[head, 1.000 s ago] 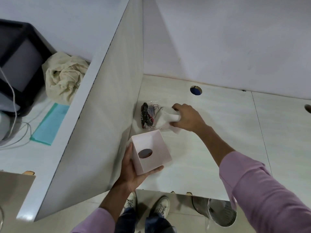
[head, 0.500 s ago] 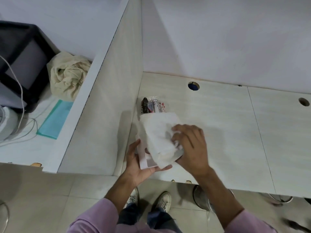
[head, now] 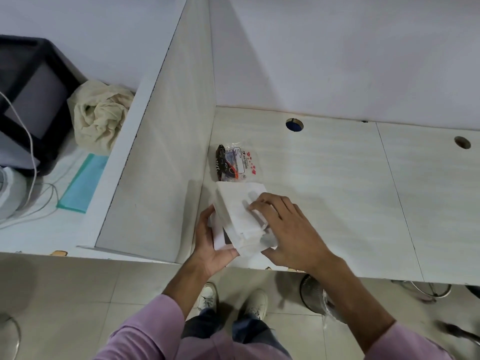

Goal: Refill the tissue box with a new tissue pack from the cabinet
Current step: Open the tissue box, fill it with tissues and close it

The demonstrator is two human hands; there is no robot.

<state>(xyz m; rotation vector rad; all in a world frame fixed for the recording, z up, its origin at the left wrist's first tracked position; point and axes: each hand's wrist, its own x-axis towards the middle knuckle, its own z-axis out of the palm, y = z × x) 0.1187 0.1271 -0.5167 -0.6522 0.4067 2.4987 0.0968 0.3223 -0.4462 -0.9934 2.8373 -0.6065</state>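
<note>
A white stack of tissues (head: 237, 209) lies across the small white tissue box (head: 219, 237), which shows only at its lower left with part of its dark oval hole. My left hand (head: 207, 242) cups the box from the left and below. Over the near right end of the stack, my right hand (head: 288, 229) presses with fingers spread and grips it. Just beyond, on the desk (head: 324, 183), lies the torn clear tissue wrapper (head: 235, 162) with black and red print.
A white partition wall (head: 161, 152) rises directly left of the box. Beyond it sit a crumpled beige cloth (head: 101, 115), a teal sheet (head: 83, 183), a black frame (head: 28, 100) and cables. A cable hole (head: 294, 124) marks the desk's back. A metal bin (head: 314, 297) stands on the floor below.
My right hand lifted the tissue stack from beside the wrapper and brought it toward me onto the box. My left hand tilted the box, which the stack now mostly covers.
</note>
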